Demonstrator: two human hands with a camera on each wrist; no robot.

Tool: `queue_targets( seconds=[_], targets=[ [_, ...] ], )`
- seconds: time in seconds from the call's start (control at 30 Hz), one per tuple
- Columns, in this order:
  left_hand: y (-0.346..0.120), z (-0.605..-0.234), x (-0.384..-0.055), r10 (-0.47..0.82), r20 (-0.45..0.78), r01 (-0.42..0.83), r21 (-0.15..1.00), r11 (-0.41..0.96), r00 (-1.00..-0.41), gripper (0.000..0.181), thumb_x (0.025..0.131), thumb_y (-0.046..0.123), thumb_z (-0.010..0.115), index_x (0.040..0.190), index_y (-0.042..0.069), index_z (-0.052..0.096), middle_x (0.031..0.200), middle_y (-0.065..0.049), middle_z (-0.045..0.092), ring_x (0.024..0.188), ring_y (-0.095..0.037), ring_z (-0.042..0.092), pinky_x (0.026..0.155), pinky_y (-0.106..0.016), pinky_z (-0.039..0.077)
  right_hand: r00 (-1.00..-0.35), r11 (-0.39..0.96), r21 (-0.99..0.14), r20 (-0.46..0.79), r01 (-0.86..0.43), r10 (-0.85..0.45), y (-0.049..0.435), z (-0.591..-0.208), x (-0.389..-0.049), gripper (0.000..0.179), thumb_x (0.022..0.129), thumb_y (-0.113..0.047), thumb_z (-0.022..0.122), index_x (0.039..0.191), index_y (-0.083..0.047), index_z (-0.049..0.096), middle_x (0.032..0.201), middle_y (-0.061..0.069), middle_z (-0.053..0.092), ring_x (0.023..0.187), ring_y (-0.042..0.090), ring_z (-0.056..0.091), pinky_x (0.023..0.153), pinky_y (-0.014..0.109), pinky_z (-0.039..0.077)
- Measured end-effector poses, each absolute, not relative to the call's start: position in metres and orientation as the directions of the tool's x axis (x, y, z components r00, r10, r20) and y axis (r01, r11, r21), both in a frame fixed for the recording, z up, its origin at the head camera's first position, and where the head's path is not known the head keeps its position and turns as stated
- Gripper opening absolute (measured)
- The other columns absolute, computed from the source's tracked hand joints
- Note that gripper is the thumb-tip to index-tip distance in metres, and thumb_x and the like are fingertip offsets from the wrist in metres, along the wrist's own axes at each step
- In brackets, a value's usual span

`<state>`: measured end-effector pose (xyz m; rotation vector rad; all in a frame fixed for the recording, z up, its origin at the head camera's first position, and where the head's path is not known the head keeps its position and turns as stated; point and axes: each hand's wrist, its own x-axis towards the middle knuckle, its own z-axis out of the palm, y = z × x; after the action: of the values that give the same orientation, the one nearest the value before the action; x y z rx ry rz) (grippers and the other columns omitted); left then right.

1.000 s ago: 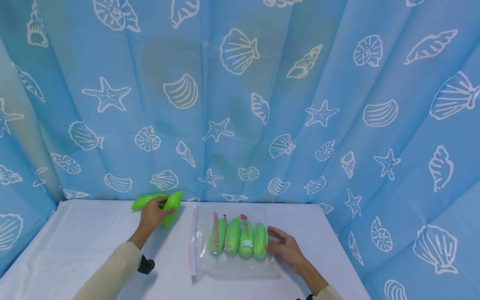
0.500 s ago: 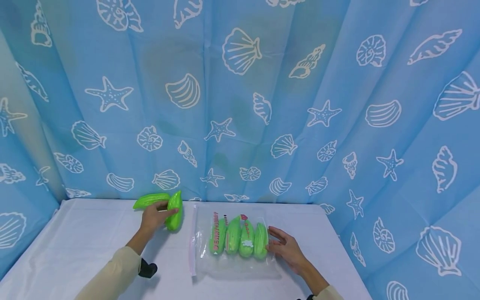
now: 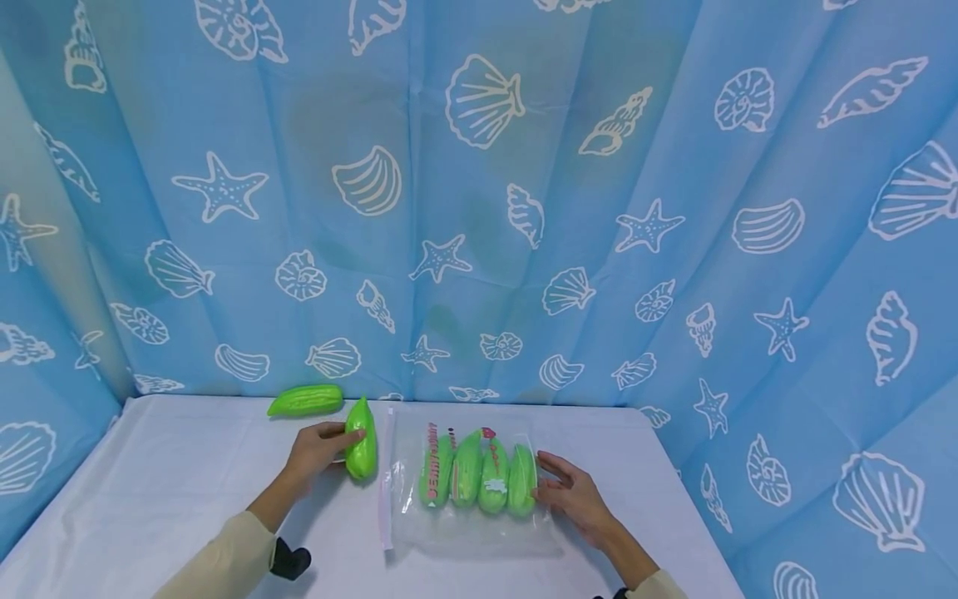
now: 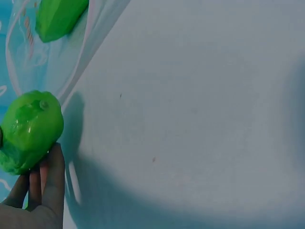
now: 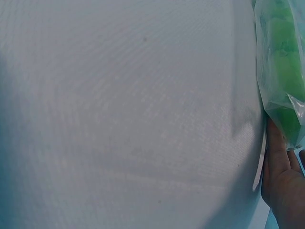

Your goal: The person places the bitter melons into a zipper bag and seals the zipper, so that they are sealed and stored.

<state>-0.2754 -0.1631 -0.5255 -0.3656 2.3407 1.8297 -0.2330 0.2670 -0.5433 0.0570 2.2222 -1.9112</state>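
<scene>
My left hand [image 3: 316, 453] grips a bright green bitter melon [image 3: 362, 441], its pointed end toward the curtain; fingers and thumb lie on its two sides. In the left wrist view that bitter melon [image 4: 33, 129] shows its rounded end with a small stem nub. A second bitter melon [image 3: 307, 401] lies on the table behind the hand. To the right, a clear zip bag [image 3: 479, 532] with red print lies flat, with several green bitter melons [image 3: 466, 474] side by side inside. At the bag's right edge my right hand [image 3: 575, 499] rests, fingers fairly straight and touching it; the right wrist view shows this edge partly.
A white cloth covers the table [image 3: 135, 499]. Behind it hangs a blue curtain [image 3: 479, 208] printed with white shells and starfish. The bag's pink zip edge [image 3: 385, 482] faces the left hand.
The left hand has carried one bitter melon right and toward me, away from the other loose one, and it now stands more upright in view. The right hand and bag stay put.
</scene>
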Motion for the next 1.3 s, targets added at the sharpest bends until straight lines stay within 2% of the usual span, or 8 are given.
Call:
queue_targets(
  seconds=[0.17,0.43,0.67,0.9,1.17,1.3],
  targets=[
    [-0.160,-0.529,-0.268,-0.065,-0.293,-0.300,0.932,0.203,-0.954,0.079,0.081,0.044,0.077,0.136,-0.005,0.048,0.131,-0.026,0.052,0.108,-0.034,0.061,0.081,-0.039,0.057,-0.977,0.168,-0.972,-0.185,0.166,-0.103,0.266,-0.542,-0.233,0.074,0.079,-0.011,0.079,0.145,-0.006,0.044,0.147,0.018,0.043,0.127,0.036,0.047,0.091,0.037,0.052],
    [-0.154,-0.531,-0.258,-0.015,-0.340,-0.338,0.926,0.169,-0.940,0.082,0.082,0.045,0.075,0.136,-0.009,0.046,0.122,-0.025,0.057,0.095,-0.026,0.066,0.076,-0.037,0.059,-0.977,0.155,-0.972,-0.193,0.179,-0.087,0.265,-0.544,-0.235,0.074,0.080,-0.007,0.077,0.145,-0.005,0.043,0.148,0.018,0.042,0.128,0.036,0.047,0.090,0.038,0.051],
    [-0.147,-0.532,-0.253,0.019,-0.368,-0.362,0.923,0.128,-0.930,0.075,0.085,0.040,0.075,0.133,-0.010,0.047,0.111,-0.020,0.062,0.086,-0.022,0.068,0.074,-0.037,0.059,-0.978,0.150,-0.973,-0.190,0.176,-0.086,0.267,-0.549,-0.237,0.074,0.080,-0.006,0.077,0.145,-0.004,0.043,0.148,0.018,0.042,0.127,0.034,0.049,0.091,0.038,0.052],
    [-0.140,-0.529,-0.251,0.057,-0.372,-0.367,0.926,0.082,-0.926,0.074,0.086,0.037,0.074,0.132,-0.013,0.045,0.113,-0.022,0.062,0.088,-0.022,0.068,0.076,-0.037,0.059,-0.979,0.142,-0.976,-0.180,0.166,-0.095,0.266,-0.547,-0.234,0.075,0.081,-0.008,0.078,0.146,-0.005,0.042,0.149,0.017,0.041,0.128,0.034,0.048,0.092,0.038,0.051],
    [-0.133,-0.534,-0.251,0.099,-0.314,-0.312,0.949,0.034,-0.944,0.049,0.091,0.019,0.070,0.126,-0.013,0.054,0.108,-0.018,0.066,0.092,-0.027,0.069,0.079,-0.039,0.058,-0.978,0.144,-0.974,-0.190,0.177,-0.081,0.266,-0.545,-0.233,0.074,0.080,-0.008,0.078,0.146,-0.007,0.044,0.148,0.016,0.043,0.129,0.036,0.046,0.091,0.038,0.052],
    [-0.132,-0.533,-0.251,0.074,-0.279,-0.275,0.960,0.062,-0.958,0.052,0.089,0.023,0.073,0.127,-0.009,0.056,0.115,-0.018,0.065,0.097,-0.027,0.068,0.082,-0.038,0.057,-0.978,0.151,-0.972,-0.192,0.179,-0.081,0.265,-0.544,-0.233,0.074,0.080,-0.008,0.078,0.145,-0.006,0.044,0.148,0.017,0.042,0.130,0.038,0.045,0.091,0.038,0.051]
  ],
)
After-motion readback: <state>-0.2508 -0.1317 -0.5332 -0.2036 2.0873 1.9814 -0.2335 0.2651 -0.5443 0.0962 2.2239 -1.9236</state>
